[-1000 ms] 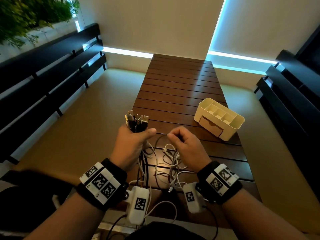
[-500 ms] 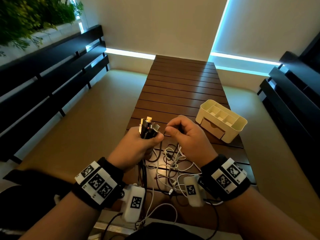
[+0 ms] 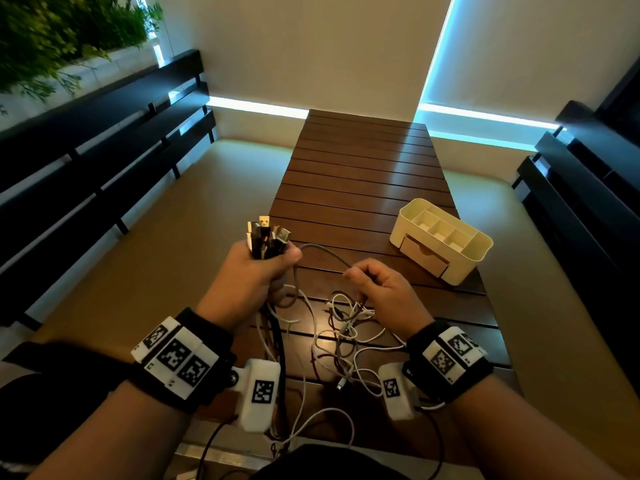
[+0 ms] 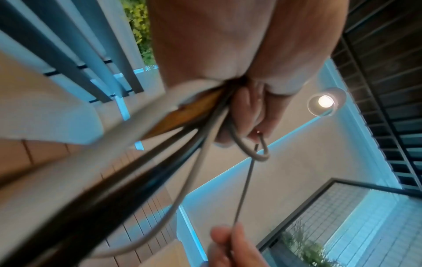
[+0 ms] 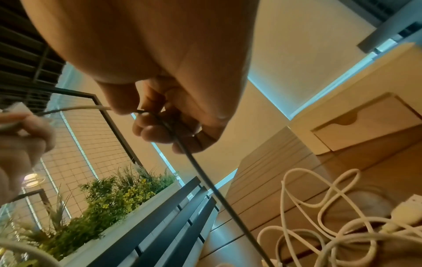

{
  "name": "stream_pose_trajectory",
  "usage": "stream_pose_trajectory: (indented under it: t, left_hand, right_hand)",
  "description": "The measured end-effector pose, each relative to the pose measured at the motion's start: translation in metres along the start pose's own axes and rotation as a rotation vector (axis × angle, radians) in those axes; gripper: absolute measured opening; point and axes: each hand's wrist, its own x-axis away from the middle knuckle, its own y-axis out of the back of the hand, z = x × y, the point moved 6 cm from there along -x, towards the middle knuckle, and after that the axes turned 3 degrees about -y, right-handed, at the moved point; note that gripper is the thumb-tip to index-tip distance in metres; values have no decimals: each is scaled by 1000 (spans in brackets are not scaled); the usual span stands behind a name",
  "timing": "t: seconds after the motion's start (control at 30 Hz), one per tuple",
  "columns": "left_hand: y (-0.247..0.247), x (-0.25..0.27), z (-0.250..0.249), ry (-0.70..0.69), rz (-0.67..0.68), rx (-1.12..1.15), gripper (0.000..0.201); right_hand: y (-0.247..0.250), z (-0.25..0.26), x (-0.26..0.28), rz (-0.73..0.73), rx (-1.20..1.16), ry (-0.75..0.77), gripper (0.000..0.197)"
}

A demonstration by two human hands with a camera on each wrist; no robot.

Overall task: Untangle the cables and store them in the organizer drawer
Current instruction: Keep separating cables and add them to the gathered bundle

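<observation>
Untangling under way: our left hand (image 3: 254, 275) grips gathered plug ends (image 3: 266, 237); right hand (image 3: 379, 289) pinches one thin grey cable (image 3: 323, 252). Next, we judge, draw it free of the white tangle (image 3: 346, 327); cream plastic organizer's drawer (image 3: 424, 255) looks closed.

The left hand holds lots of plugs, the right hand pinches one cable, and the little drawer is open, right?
Not quite: the drawer of the organizer is closed, as the head view shows. The left hand does hold the plugs, and the right hand pinches one cable.
</observation>
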Motion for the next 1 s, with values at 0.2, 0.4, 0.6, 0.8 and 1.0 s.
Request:
stream_pose_trajectory:
  t: [0.2, 0.4, 0.6, 0.8, 1.0]
  left_hand:
    - [37, -11, 7, 44, -234, -345, 20]
    - [6, -7, -24, -154, -217, -430, 5]
    - [-25, -4, -21, -205, 106, -613, 16]
    - [8, -1, -20, -167, -86, -360, 17]
    - [45, 5, 1, 58, -166, -275, 9]
  right_hand:
    - [22, 28, -2, -277, 109, 191, 10]
    - [7, 57, -5, -85, 395, 371, 11]
    - [-6, 86, 0, -77, 316, 498, 9]
    - [6, 58, 0, -53, 165, 288, 13]
    - [18, 7, 3, -72, -17, -4, 12]
